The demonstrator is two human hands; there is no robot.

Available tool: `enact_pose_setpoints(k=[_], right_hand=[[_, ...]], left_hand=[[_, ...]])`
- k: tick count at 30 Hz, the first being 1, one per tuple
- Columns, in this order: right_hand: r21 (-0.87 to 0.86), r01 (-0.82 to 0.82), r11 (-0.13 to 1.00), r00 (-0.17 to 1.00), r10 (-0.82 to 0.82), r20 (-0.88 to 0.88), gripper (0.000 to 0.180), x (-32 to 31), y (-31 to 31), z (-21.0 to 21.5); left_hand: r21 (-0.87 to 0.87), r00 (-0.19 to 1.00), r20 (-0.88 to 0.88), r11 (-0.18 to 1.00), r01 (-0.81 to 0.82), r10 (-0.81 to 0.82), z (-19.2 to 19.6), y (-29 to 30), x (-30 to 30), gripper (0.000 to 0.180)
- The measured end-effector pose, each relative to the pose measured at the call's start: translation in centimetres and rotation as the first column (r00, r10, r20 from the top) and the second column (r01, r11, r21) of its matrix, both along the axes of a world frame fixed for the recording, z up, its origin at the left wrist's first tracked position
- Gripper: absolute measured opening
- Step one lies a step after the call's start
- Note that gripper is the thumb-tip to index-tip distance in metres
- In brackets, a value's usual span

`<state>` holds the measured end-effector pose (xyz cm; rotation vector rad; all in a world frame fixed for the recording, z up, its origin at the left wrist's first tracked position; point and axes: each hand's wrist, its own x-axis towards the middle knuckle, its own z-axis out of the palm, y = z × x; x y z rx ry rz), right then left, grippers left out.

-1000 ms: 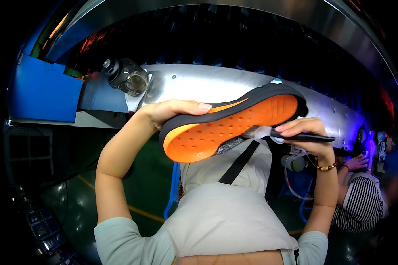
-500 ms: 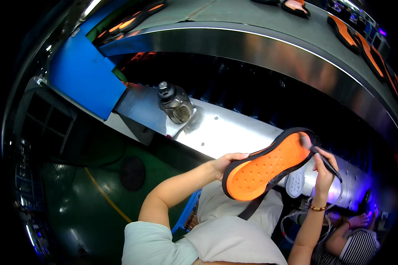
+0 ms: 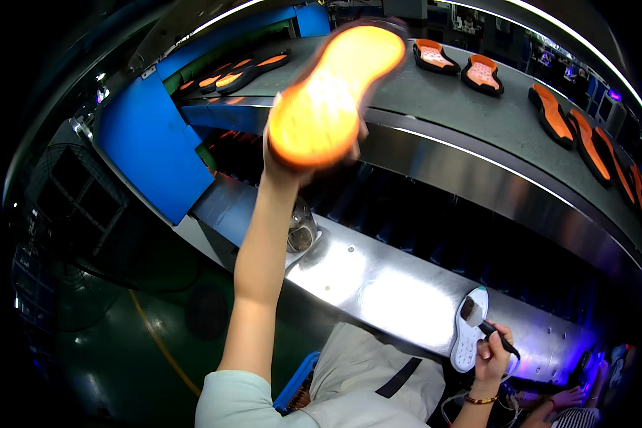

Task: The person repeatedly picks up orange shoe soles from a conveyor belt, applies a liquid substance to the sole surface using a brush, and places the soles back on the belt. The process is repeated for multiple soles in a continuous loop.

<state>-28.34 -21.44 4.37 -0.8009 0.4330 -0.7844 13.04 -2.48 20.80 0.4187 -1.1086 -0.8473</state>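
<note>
My left hand (image 3: 279,165) is raised at the far side, closed around the heel end of an orange and black shoe sole (image 3: 324,100). The sole is blurred, its bright orange inner face toward me, over the front edge of the grey conveyor belt (image 3: 435,93). Lower right, my right hand (image 3: 493,351) grips a brush (image 3: 501,337) by its black handle. The brush's pale head is over a white sole-shaped piece (image 3: 465,342) lying on the metal ledge (image 3: 378,285); whether they touch I cannot tell. A dark patch shows on the white piece beside the brush.
Several orange and black soles (image 3: 549,114) lie on the belt to the right, others (image 3: 253,71) at the left near a blue machine panel (image 3: 143,150). My left forearm partly hides a bottle (image 3: 301,228) on the ledge. Another person's hand (image 3: 569,398) shows lower right.
My left hand has carried the orange sole from before my body up and forward to the belt. My right hand, with the brush, has lowered from the sole's toe to the white piece.
</note>
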Motion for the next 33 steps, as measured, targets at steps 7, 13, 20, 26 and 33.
enact_pose_setpoints(k=[7, 13, 20, 26, 33], right_hand=[[0.156, 0.115, 0.981, 0.986, -0.093, -0.142, 0.016, 0.0, -0.9, -3.5], [0.313, 0.12, 0.942, 0.989, -0.084, -0.125, 0.023, -2.0, -3.0, -7.9], [0.394, 0.279, 0.876, 0.89, -0.083, -0.447, 0.034, -3.6, -3.3, -6.2], [0.348, 0.176, 0.921, 0.927, -0.036, -0.372, 0.017, -1.4, -2.5, -4.7], [0.312, 0.248, 0.917, 0.952, -0.17, -0.255, 0.018, -3.0, -3.7, -6.4]], left_hand=[[0.329, 0.381, -0.72, 0.769, -0.549, 0.58, 6.0, -11.7, 6.6, 0.071], [0.364, 0.532, 0.655, 0.393, -0.844, 0.537, 9.3, -23.9, 2.9, 0.064], [-0.446, -0.453, 0.888, 0.097, -0.89, -0.079, 5.0, -31.0, 6.1, 0.046], [-0.474, -0.479, 0.877, 0.109, -0.874, -0.029, 5.2, -31.3, 6.3, 0.026], [-0.737, -0.473, 0.593, 0.203, -0.645, 0.652, 6.7, -20.7, -4.9, 0.022]])
